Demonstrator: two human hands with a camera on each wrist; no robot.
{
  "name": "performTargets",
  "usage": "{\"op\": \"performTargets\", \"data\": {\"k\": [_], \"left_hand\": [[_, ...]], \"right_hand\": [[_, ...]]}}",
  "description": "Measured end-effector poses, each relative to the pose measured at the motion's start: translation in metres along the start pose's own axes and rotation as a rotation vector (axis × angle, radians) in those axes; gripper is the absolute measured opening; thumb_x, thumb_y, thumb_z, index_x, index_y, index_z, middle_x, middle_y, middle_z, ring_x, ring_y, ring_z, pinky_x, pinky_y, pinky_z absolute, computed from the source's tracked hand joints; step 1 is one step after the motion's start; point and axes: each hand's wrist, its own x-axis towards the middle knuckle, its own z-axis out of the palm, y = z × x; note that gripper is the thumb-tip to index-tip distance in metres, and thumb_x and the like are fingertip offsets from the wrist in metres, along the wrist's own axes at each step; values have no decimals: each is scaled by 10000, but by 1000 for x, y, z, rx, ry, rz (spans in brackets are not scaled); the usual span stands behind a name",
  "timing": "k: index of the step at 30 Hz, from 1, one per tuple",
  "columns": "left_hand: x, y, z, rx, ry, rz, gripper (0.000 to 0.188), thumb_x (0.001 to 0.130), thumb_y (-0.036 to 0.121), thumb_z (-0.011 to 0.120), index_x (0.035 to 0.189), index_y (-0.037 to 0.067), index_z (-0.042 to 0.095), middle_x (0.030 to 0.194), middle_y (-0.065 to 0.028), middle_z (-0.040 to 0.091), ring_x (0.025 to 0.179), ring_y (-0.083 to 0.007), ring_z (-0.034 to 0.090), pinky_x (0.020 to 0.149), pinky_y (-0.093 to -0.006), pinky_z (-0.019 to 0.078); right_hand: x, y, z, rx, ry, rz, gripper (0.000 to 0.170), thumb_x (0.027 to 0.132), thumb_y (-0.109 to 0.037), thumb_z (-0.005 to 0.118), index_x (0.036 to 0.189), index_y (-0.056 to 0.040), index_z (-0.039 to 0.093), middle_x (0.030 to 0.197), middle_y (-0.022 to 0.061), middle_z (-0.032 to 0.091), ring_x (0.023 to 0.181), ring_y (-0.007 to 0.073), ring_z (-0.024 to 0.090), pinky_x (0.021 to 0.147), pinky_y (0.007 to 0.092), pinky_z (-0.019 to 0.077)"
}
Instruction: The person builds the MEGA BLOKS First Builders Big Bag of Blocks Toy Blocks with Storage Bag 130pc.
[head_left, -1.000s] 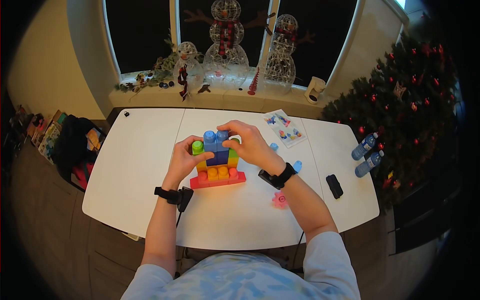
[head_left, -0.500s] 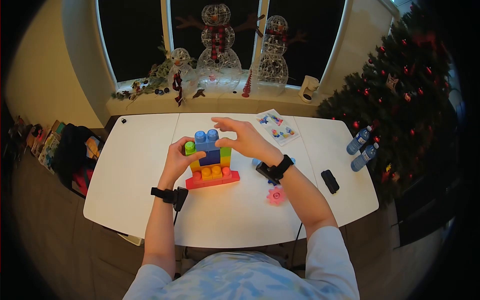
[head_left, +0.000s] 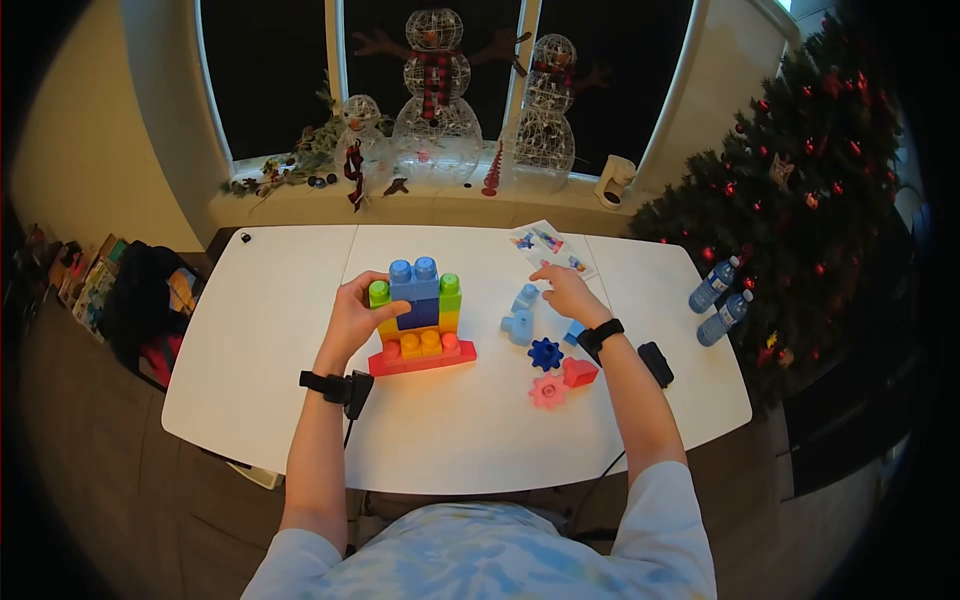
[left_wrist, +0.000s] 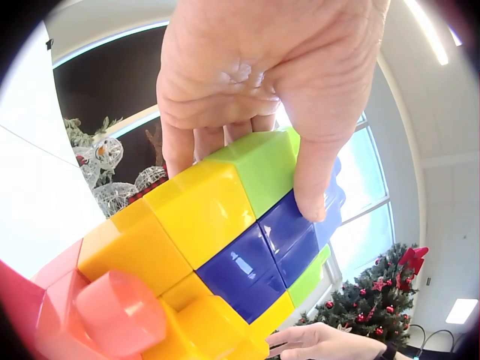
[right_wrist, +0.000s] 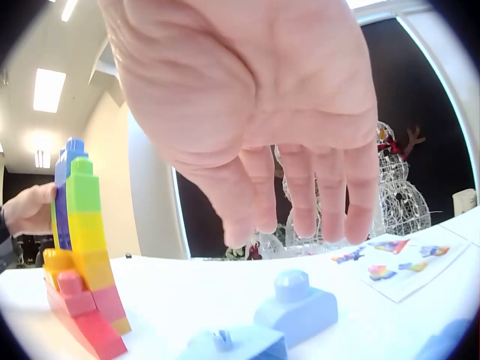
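A wall of stacked toy building blocks (head_left: 422, 315) stands on the white table, its long red base lowest, then yellow, dark blue, green and light blue blocks. My left hand (head_left: 357, 312) grips its upper left side. The left thumb presses the front by the dark blue block (left_wrist: 240, 268), with the fingers behind the green block (left_wrist: 264, 169). To the right, my right hand (right_wrist: 255, 97) hovers with fingers extended and nothing in them. Below it in the right wrist view lie a light blue block (right_wrist: 300, 307) with one stud and another light blue piece (right_wrist: 240, 346).
Near my right forearm lie a dark blue gear (head_left: 545, 353), a pink gear (head_left: 548, 391), a red block (head_left: 579, 373) and a blue piece (head_left: 573, 332). Further off are a picture sheet (head_left: 540, 240), a black case (head_left: 656, 364) and two water bottles (head_left: 714, 285).
My right hand has let go of the top of the block wall and moved right, over the loose light blue pieces. The left hand keeps its grip on the wall.
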Motion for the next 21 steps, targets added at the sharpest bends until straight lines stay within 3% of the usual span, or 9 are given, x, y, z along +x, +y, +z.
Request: {"op": "performTargets", "data": {"k": [5,7,8,10,11,13,15,18,21], "left_hand": [[0,0,0,-28,-8,-2,367,818,20,860,1135,14,675,1025,-27,713,931,-104,654,869,-268,548],[1,-4,0,-33,1,1,368,820,23,861,1136,14,675,1024,-26,713,929,-103,654,870,-268,548],[1,-7,-1,-35,-6,2,366,821,26,862,1135,12,674,1024,-26,713,927,-103,656,866,-267,547],[2,-10,-1,-37,-1,5,365,822,29,863,1134,10,673,1024,-26,713,924,-102,657,862,-266,546],[2,-12,0,-33,12,21,349,812,56,874,1099,19,678,969,-21,704,867,-93,644,805,-254,533],[2,-12,-1,-23,23,34,336,803,84,886,1064,28,684,913,-16,694,810,-85,632,748,-243,519],[2,-10,-1,-33,-10,-14,364,819,33,868,1124,7,671,1017,-22,712,918,-98,658,840,-264,541],[-1,-3,1,-67,-5,-16,359,818,35,870,1114,9,669,1013,-23,710,916,-95,657,833,-261,541],[-1,-1,0,-87,-16,-19,351,819,35,870,1104,11,666,1005,-24,705,905,-91,651,821,-256,539]], "right_hand": [[13,22,33,-49,9,-162,467,755,70,730,1191,-96,727,1200,178,697,1180,353,626,1016,410,505],[15,20,37,-73,-101,-141,447,766,47,715,1199,-65,707,1165,168,712,1144,369,649,983,428,530],[17,19,38,-74,-102,-149,447,766,47,715,1199,-65,707,1165,168,712,1144,369,649,983,428,530],[20,12,32,-120,-86,24,418,784,-7,752,1194,-55,690,1151,190,711,1115,381,660,951,432,542],[26,8,28,-122,-88,15,418,784,-7,752,1194,-55,690,1151,190,711,1115,381,660,951,432,542],[38,-18,11,134,248,24,404,801,-78,796,1183,-40,670,1153,207,711,1085,380,682,920,424,550],[46,-82,-29,343,334,-33,439,805,-130,826,1195,-33,649,1115,201,719,1030,339,707,886,393,551],[48,-159,-72,584,212,-191,479,806,-166,839,1221,-37,637,1058,168,721,965,288,711,854,362,551],[47,-203,-76,497,164,-383,498,802,-176,844,1233,-38,638,1011,142,713,904,264,702,818,342,553]]}}
